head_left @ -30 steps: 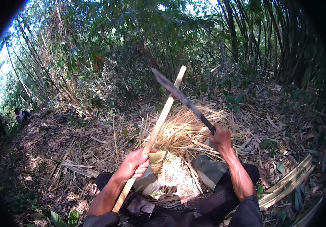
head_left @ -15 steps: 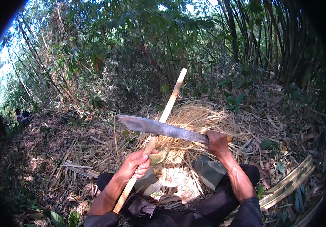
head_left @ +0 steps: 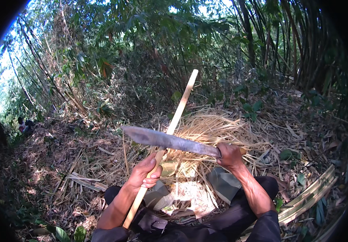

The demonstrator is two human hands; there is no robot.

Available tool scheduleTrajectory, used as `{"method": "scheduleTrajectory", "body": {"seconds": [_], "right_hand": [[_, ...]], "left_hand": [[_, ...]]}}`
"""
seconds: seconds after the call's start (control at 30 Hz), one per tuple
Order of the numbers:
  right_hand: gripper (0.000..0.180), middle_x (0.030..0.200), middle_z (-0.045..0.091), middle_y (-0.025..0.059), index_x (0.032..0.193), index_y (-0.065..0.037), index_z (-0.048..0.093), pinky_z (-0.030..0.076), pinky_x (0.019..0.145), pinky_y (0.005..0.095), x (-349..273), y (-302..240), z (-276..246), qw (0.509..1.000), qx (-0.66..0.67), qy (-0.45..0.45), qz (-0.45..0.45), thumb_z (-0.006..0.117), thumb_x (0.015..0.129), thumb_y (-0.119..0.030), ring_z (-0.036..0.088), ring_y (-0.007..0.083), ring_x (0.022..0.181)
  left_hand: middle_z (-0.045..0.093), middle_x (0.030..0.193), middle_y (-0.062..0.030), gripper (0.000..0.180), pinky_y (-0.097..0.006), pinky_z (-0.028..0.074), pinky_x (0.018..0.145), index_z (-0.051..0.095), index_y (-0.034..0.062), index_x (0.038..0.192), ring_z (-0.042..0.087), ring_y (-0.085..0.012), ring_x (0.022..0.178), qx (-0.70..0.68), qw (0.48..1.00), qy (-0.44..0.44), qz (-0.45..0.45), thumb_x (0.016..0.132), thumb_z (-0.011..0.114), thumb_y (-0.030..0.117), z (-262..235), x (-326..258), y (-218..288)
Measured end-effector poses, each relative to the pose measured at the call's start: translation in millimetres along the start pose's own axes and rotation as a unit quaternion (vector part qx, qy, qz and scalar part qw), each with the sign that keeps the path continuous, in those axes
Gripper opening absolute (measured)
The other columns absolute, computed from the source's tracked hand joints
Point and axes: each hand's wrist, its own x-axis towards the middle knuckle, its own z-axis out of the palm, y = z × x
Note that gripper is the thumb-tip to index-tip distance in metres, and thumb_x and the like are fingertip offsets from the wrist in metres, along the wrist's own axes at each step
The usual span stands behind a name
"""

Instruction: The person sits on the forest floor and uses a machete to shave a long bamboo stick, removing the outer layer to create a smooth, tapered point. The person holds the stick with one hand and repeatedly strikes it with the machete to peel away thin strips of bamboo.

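Note:
My left hand (head_left: 146, 172) is wrapped round the lower half of a long, pale bamboo strip (head_left: 179, 109), which slants up and away to the right. In my right hand (head_left: 229, 156) is the handle of a machete (head_left: 170, 141). Its broad grey blade points left and lies across the strip, a little above my left hand. The blade is slightly smeared by motion. The strip's near end reaches down beside my left forearm. A heap of thin, curly bamboo shavings (head_left: 218, 127) lies on the ground beyond the blade.
Several split bamboo strips (head_left: 309, 195) lie at the right, and shorter pieces (head_left: 87, 181) at the left. My boots (head_left: 225, 183) stand either side of a sunlit patch. Dry leaves cover the ground, with bamboo stems (head_left: 299, 44) behind. A person (head_left: 24, 124) is far off at left.
The machete blade has slid down the strip toward my left hand, its tip shifting slightly left and down. The strip's far end has risen a little. Both hands keep their hold.

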Motion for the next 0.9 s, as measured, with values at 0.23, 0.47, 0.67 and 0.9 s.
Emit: {"method": "scheduleTrajectory", "body": {"seconds": [0.23, 0.47, 0.67, 0.9], "right_hand": [[0.022, 0.066, 0.059, 0.0127, 0.081, -0.006, 0.051, 0.048, 0.052, 0.0430, 14.3, 19.0, 1.1, 0.988, -0.028, -0.003, 0.153, 0.064, 0.064, -0.013, 0.061, 0.0307, 0.058], [0.018, 0.067, 0.060, 0.0141, 0.080, -0.006, 0.053, 0.048, 0.055, 0.0434, 3.9, 17.7, -4.7, 0.997, -0.030, 0.006, 0.076, 0.062, 0.065, -0.012, 0.061, 0.0323, 0.060], [0.015, 0.066, 0.061, 0.0171, 0.083, -0.004, 0.053, 0.047, 0.056, 0.0480, 11.6, 21.1, -17.2, 0.985, -0.024, 0.014, 0.169, 0.060, 0.073, -0.012, 0.061, 0.0375, 0.060], [0.012, 0.058, 0.057, 0.0149, 0.086, -0.002, 0.058, 0.043, 0.051, 0.0400, 19.6, 59.0, -16.7, 0.943, 0.057, 0.063, 0.321, 0.057, 0.078, -0.011, 0.059, 0.0280, 0.052]], "left_hand": [[0.035, 0.062, -0.0005, 0.044, -0.015, 0.025, 0.031, 0.025, 0.0132, 0.143, 0.027, -0.0024, 0.038, -0.051, 0.997, -0.057, -0.017, 0.102, 0.033, 0.025, -6.6, -4.0, -0.2], [0.034, 0.062, 0.0015, 0.043, -0.015, 0.024, 0.031, 0.025, 0.0105, 0.141, 0.026, -0.0017, 0.037, -0.051, 0.996, -0.067, -0.025, 0.101, 0.033, 0.024, -4.2, -4.2, -2.1], [0.033, 0.060, 0.0007, 0.044, -0.017, 0.024, 0.031, 0.023, 0.0094, 0.142, 0.026, -0.0019, 0.037, -0.063, 0.994, -0.080, -0.041, 0.101, 0.033, 0.023, -12.1, -12.3, -10.2], [0.033, 0.060, 0.0003, 0.046, -0.017, 0.023, 0.031, 0.026, 0.0105, 0.141, 0.026, -0.0027, 0.038, -0.023, 0.994, -0.087, -0.069, 0.100, 0.038, 0.026, -18.1, -18.0, -21.8]]}}
